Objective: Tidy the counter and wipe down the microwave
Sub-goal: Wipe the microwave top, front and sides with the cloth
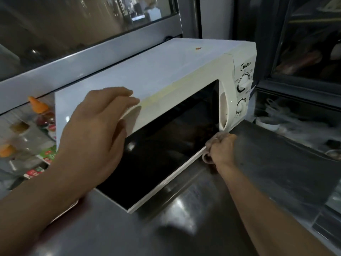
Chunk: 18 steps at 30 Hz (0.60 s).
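A white microwave [147, 71] with a dark glass door and two dials stands on a steel counter [184, 209]. My left hand [96, 130] lies over the upper left front corner of the microwave, fingers curled on its top edge. My right hand [221, 150] is pressed against the lower right corner of the door, closed on a small pale cloth [207, 157] bunched under the fingers. The door looks closed. A small orange speck [198, 48] sits on the microwave's top.
Left of the microwave stand sauce bottles with orange caps [37, 106] and colourful packets [48, 156]. Behind is a glass-fronted cabinet [73, 34]. To the right a dark glass display case [304, 52] and bowls [267, 122] lie beyond the counter's edge.
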Each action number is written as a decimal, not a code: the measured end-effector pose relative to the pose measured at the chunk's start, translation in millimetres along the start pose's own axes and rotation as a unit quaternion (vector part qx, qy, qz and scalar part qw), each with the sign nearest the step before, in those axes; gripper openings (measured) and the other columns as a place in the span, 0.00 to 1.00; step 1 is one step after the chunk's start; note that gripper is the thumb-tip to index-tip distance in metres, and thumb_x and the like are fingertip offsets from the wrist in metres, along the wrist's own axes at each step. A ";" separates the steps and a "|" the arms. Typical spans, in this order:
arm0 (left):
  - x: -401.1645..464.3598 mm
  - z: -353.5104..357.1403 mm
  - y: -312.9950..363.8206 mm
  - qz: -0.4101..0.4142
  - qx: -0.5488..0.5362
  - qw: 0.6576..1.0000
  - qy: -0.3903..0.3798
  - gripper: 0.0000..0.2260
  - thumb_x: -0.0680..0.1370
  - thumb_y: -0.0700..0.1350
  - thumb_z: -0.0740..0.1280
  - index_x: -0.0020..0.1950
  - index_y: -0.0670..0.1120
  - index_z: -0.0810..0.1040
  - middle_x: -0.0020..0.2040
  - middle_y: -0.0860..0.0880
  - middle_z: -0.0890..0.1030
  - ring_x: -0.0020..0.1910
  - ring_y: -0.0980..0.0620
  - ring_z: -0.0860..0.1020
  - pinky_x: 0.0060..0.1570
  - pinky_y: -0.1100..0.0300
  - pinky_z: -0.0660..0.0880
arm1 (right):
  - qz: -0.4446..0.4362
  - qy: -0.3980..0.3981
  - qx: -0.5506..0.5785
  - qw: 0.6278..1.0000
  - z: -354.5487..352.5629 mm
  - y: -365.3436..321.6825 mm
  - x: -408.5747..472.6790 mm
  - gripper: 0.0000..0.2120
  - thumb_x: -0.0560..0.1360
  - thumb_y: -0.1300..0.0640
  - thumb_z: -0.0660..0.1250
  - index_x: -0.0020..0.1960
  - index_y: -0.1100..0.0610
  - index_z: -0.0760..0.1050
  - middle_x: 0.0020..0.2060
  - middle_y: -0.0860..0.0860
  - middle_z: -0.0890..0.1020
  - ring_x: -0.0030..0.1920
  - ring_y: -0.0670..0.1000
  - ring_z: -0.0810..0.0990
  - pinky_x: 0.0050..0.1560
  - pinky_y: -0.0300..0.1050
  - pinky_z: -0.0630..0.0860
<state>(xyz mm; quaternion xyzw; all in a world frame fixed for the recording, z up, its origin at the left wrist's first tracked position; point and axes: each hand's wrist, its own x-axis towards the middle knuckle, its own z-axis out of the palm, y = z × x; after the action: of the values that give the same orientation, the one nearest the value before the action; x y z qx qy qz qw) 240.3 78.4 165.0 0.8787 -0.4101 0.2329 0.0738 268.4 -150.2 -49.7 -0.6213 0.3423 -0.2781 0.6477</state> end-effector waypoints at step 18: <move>-49.3 10.4 -46.9 0.010 -0.037 0.997 0.064 0.17 0.77 0.40 0.56 0.62 0.43 0.77 0.53 0.44 0.76 0.46 0.42 0.70 0.49 0.58 0.57 | 0.012 -0.017 -0.029 0.999 21.8 11.1 -36.5 0.11 0.69 0.74 0.57 0.50 0.69 0.70 0.44 0.64 0.78 0.36 0.56 0.79 0.33 0.45 0.76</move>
<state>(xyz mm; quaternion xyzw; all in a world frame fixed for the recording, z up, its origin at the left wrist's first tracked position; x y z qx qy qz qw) 251.9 139.6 135.6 0.8542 -0.4220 0.2744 0.1302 262.6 -107.4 -57.4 -0.6400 0.3464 -0.2494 0.6389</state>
